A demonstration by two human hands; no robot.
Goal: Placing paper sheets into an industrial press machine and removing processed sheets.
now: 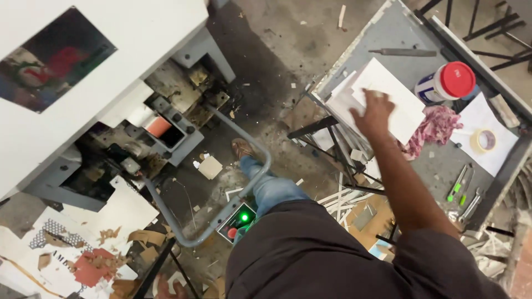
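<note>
My right hand (374, 112) reaches out over a stack of white sheets (396, 94) that lies on a grey work table (388, 39). The palm rests flat on the top sheet, fingers spread, and grips nothing that I can see. My left hand is out of view. Below me I see my dark shirt, a leg in blue jeans and a sandalled foot (242, 148) on the dirty floor.
A white machine (100, 66) with open grimy mechanics fills the left, with a grey tube guard (244, 182) and a pedal box lit green (241, 217). On the table are a red-lidded white jar (446, 83), a pink rag (435, 126), a tape roll (483, 140), a file and screwdrivers. Scraps litter the floor.
</note>
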